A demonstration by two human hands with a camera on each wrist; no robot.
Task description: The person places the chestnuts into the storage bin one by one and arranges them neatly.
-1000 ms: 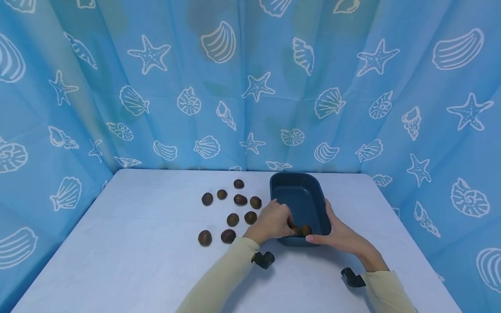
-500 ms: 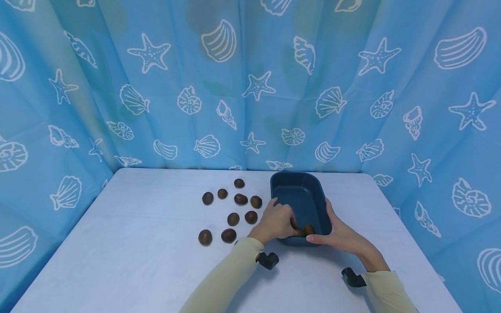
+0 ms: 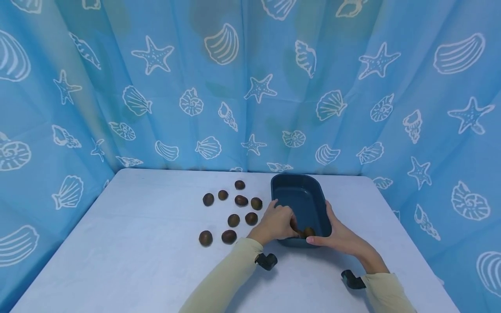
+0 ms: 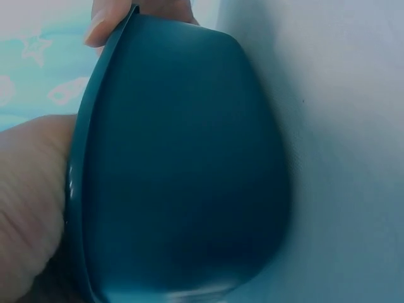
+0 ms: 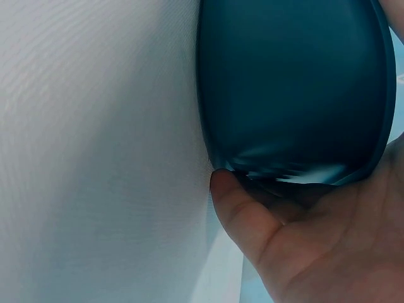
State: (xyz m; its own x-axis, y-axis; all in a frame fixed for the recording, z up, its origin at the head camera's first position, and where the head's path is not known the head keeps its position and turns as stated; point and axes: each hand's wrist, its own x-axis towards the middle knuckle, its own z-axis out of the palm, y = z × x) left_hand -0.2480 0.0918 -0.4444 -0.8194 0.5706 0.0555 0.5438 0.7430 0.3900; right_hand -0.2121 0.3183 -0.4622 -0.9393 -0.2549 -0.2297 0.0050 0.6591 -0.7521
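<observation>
My right hand (image 3: 340,234) gripped the tub (image 3: 297,184) at its near right corner; my left hand (image 3: 275,221) curled in beside the chestnuts (image 3: 309,231), any pinch hidden. They looked hard, light, slippery, best pinched round the middle.

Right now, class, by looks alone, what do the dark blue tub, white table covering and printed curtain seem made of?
Dark blue tub: probably plastic, smooth and slightly glossy; glints show on its rim, though glazed ceramic is possible.
White table covering: likely woven fabric, matte; fine threadlike texture shows from the right wrist.
Printed curtain: apparently thin, matte fabric; it hangs in soft folds.
</observation>
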